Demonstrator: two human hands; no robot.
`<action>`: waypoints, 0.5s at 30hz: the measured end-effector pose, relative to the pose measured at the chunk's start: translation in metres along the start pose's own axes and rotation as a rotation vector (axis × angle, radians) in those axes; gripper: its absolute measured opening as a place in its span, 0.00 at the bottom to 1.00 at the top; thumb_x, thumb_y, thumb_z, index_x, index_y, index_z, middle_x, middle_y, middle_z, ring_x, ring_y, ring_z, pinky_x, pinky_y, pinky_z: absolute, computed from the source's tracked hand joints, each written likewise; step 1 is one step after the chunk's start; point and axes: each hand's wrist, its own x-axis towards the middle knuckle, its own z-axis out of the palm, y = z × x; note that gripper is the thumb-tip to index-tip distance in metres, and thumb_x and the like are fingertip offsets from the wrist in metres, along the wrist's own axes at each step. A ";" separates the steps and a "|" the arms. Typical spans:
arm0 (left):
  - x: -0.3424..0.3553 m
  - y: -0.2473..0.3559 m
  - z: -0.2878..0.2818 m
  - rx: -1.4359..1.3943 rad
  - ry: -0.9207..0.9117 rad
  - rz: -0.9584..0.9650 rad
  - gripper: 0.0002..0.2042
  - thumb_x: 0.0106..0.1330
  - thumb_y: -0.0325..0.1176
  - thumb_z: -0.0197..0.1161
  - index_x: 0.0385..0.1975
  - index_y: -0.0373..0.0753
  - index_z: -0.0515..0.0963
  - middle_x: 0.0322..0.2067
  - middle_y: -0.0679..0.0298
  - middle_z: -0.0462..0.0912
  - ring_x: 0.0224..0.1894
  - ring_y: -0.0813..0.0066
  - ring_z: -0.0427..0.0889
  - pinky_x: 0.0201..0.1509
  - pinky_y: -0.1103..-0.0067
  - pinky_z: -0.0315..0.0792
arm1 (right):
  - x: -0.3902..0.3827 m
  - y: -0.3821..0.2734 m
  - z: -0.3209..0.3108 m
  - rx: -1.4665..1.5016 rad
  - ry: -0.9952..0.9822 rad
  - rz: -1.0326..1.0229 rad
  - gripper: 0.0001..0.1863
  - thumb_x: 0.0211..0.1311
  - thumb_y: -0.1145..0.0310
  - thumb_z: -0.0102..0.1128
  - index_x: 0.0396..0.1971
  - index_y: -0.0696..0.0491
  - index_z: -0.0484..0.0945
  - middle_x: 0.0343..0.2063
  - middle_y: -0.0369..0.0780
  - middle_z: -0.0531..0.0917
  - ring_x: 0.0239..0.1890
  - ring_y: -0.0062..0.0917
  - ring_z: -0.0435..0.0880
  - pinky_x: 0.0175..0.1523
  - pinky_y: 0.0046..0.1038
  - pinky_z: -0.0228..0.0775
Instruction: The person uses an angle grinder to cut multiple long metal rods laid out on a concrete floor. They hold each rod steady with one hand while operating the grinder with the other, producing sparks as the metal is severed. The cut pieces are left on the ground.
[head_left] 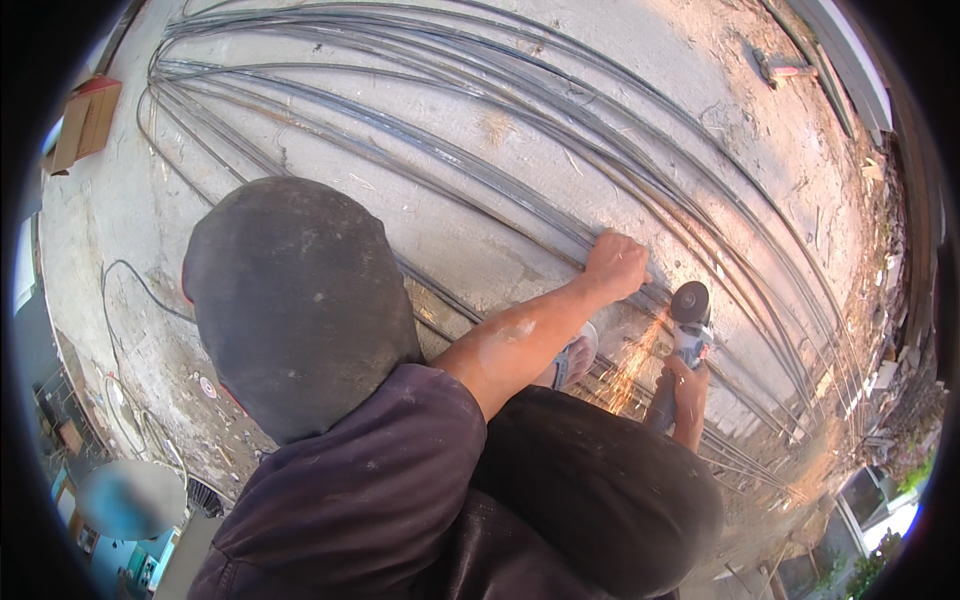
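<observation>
Closed in a fist, my left hand (615, 265) grips thin steel rods (530, 205) that lie along the concrete. My right hand (687, 390) is wrapped round the body of an angle grinder (692, 338). Its dark disc (690, 301) is at the rods, just right of my left fist. Orange sparks (635, 368) stream down and to the left from there. A sandalled foot (578, 358) stands close to the sparks, below my left forearm. My right forearm is mostly hidden behind a dark-clothed knee (600, 490).
More long rods (400, 30) curve across the ground, bent together at the far left. A large dark cloth-covered rounded shape (300, 310) blocks the left-centre view. A cardboard box (92, 118) lies far left, near a loose cable (108, 300). A hammer-like tool (785, 70) lies far right.
</observation>
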 end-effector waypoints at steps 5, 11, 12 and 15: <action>0.004 0.004 0.000 0.059 -0.076 -0.027 0.18 0.64 0.50 0.76 0.29 0.38 0.89 0.29 0.52 0.90 0.39 0.53 0.90 0.53 0.62 0.74 | 0.003 0.010 0.000 -0.022 0.027 0.011 0.13 0.58 0.67 0.69 0.37 0.61 0.80 0.25 0.39 0.82 0.22 0.25 0.82 0.28 0.30 0.74; 0.007 0.007 0.004 -0.007 -0.034 -0.009 0.17 0.62 0.49 0.77 0.31 0.39 0.90 0.32 0.52 0.91 0.41 0.53 0.90 0.53 0.60 0.75 | 0.008 -0.005 -0.008 -0.031 0.055 0.005 0.13 0.58 0.67 0.69 0.38 0.59 0.80 0.24 0.38 0.81 0.22 0.25 0.82 0.28 0.30 0.74; 0.008 0.007 0.007 0.003 -0.015 -0.013 0.17 0.61 0.48 0.77 0.31 0.39 0.90 0.32 0.51 0.91 0.42 0.53 0.90 0.52 0.60 0.76 | 0.010 -0.004 -0.009 -0.024 0.051 -0.009 0.13 0.58 0.67 0.69 0.39 0.59 0.80 0.24 0.38 0.81 0.21 0.25 0.82 0.28 0.31 0.74; 0.005 0.005 0.019 0.051 0.169 0.070 0.15 0.56 0.47 0.80 0.21 0.41 0.88 0.26 0.53 0.89 0.34 0.53 0.89 0.48 0.60 0.75 | 0.011 0.006 -0.009 0.001 0.066 -0.150 0.13 0.57 0.67 0.70 0.38 0.58 0.80 0.24 0.37 0.81 0.21 0.26 0.81 0.27 0.30 0.73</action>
